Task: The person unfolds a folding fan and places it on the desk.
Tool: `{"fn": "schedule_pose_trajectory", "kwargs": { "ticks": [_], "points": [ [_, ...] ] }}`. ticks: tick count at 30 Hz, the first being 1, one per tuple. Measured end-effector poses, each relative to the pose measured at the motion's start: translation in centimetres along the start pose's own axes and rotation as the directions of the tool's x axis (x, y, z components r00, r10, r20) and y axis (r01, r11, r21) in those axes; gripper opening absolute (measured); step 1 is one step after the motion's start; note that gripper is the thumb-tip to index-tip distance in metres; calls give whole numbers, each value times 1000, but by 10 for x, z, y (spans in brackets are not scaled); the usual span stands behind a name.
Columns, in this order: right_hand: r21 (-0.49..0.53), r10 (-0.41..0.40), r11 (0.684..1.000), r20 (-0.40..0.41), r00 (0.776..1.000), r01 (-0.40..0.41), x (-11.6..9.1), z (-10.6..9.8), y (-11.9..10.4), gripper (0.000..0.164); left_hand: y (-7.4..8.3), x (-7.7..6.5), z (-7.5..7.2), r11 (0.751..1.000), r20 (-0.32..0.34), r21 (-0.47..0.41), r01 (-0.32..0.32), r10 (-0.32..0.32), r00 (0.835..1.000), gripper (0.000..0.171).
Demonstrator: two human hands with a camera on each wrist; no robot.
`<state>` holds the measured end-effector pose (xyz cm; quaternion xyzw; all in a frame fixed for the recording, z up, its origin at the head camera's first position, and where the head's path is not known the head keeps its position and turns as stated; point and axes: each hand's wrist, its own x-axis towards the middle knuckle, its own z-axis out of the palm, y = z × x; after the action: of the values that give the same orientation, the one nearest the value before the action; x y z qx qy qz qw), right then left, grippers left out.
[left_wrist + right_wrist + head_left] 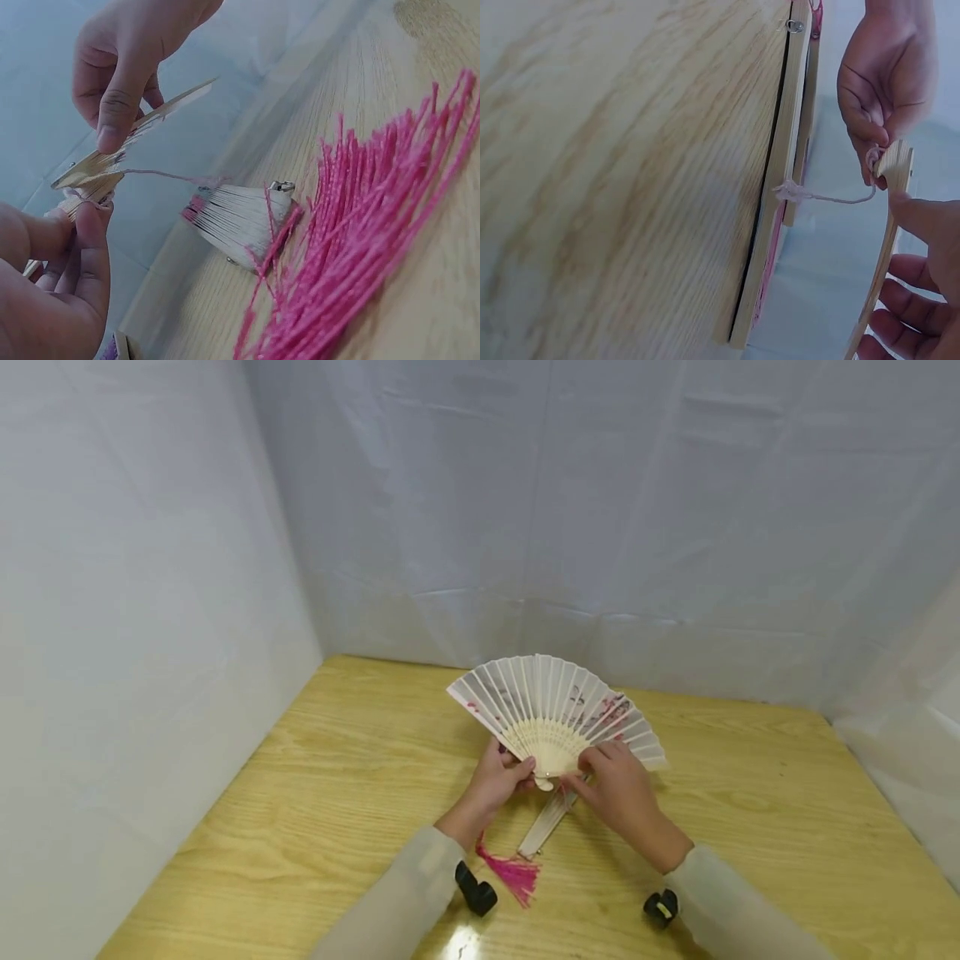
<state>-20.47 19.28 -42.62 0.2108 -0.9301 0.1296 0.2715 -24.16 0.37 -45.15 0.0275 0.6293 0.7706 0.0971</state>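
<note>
A spread folding fan (551, 743) with white pleated cloth, pink and dark printed flowers and pale ribs is held over the table. My left hand (498, 781) pinches it near the pivot, thumb in front. My right hand (618, 777) grips the right outer rib, its thumb near the rib's lower end in the right wrist view. Beneath lies a second, folded fan (552, 821) with a small metal ring at its end. A thin pale cord (157, 175) runs from the spread fan's pivot end to the folded one. A pink tassel (513, 877) lies beside them.
The wood-grain table (322, 777) extends on both sides of the fans. Pale sheeting (600, 510) hangs behind it and along its sides. A small black device (476, 891) sits at the left wrist, another (662, 907) at the right.
</note>
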Motion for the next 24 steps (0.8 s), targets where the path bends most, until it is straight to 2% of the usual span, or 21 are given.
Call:
{"fn": "schedule_pose_trajectory", "kwargs": {
  "ticks": [4,12,17,24],
  "points": [
    [-25,22,999,56,998,-21,-1,-3,0,32,-3,5,3,1000,-7,-4,-10,9,1000,49],
    [-44,-65,997,15,998,66,-2,-3,8,31,-3,10,7,1000,-5,10,-25,25,1000,54],
    [-46,-36,998,68,997,40,-2,-7,9,31,1,16,13,996,-8,49,-77,78,997,56],
    [-42,5,999,129,992,1,-3,-10,13,36,0,28,28,985,-15,120,-124,127,992,48]
  ]
}}
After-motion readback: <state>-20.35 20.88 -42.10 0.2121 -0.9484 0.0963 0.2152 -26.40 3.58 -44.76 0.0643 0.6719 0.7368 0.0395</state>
